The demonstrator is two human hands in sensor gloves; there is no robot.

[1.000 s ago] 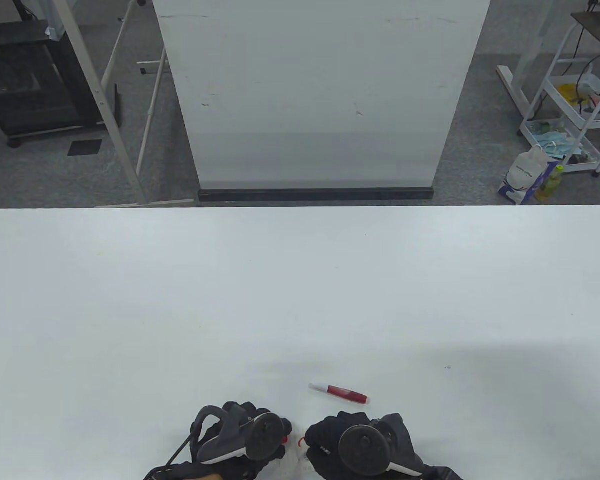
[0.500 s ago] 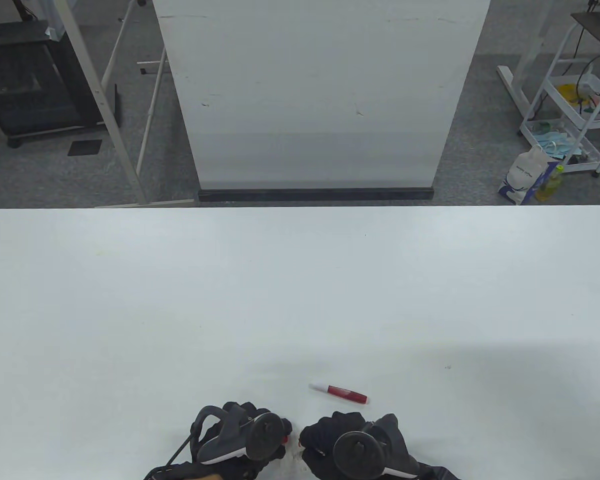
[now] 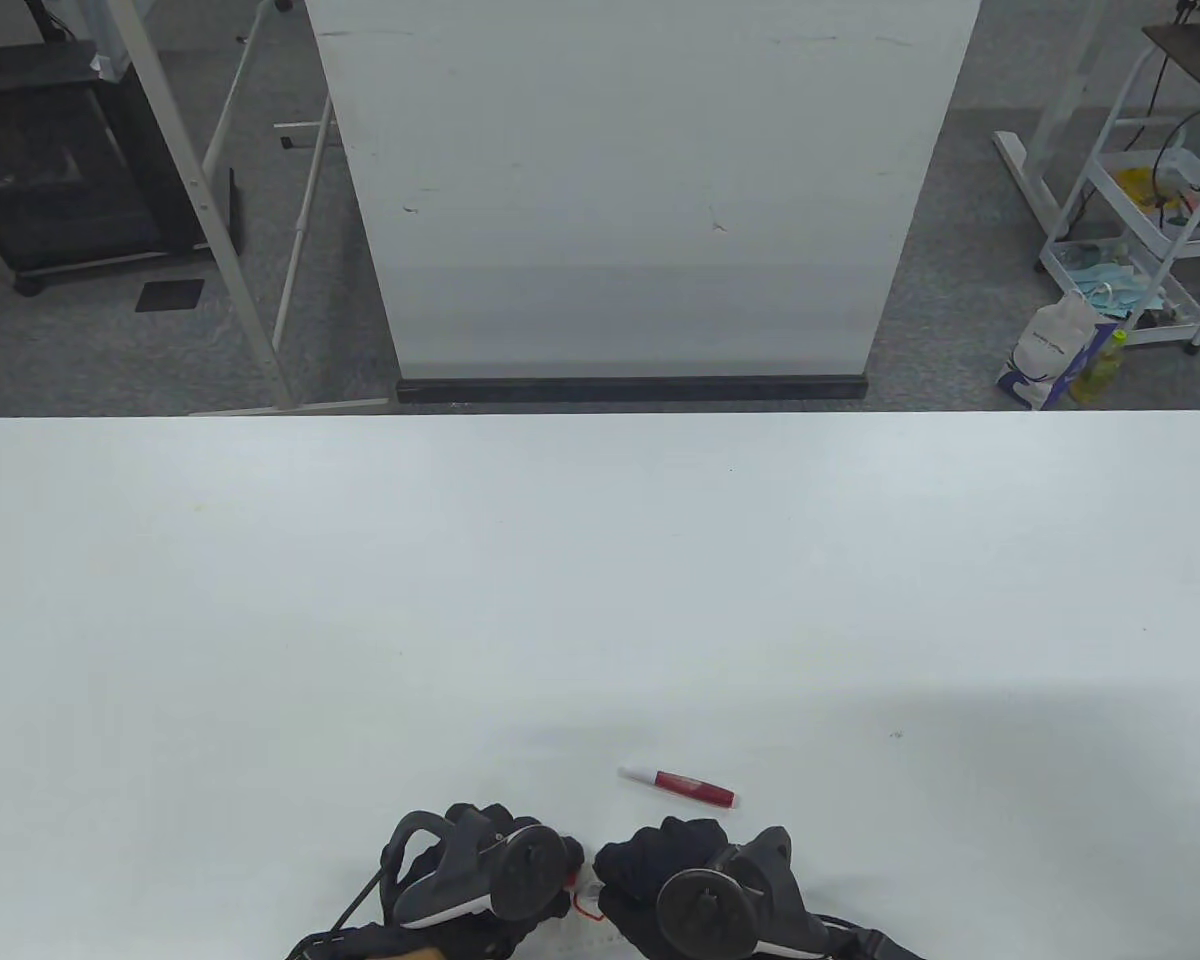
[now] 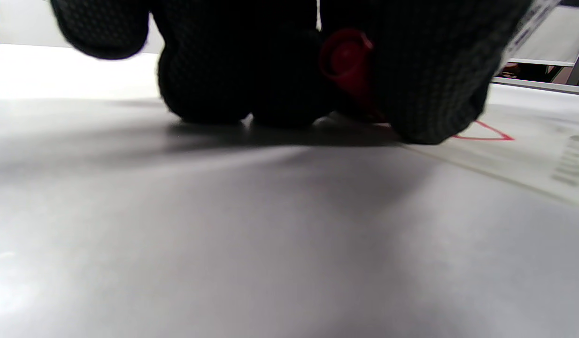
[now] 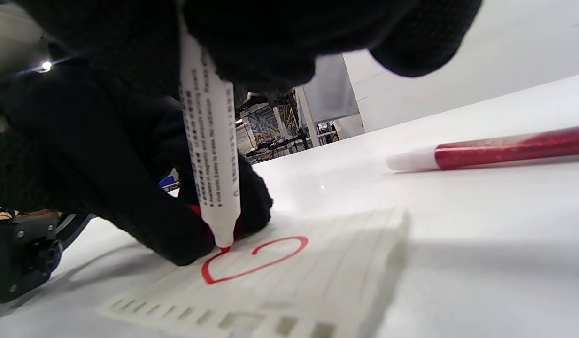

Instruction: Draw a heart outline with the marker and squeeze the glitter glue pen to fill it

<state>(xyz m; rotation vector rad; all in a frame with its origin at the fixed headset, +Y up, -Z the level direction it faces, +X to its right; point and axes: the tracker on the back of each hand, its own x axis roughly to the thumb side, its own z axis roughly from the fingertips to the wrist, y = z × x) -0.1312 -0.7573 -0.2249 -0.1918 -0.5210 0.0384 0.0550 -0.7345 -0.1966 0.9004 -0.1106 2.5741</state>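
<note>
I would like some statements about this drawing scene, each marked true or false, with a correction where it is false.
1. The right hand holds a white marker with its tip on the paper. True.
2. The red heart outline is already filled with glitter. False: it is only a red line, empty inside.
3. The glitter glue pen lies on the table, untouched. True.
4. The left hand holds the glitter glue pen. False: it holds a red cap.

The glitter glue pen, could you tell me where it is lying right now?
In the table view, the glitter glue pen lies flat on the table, untouched, just beyond the right hand near the near edge.
</note>
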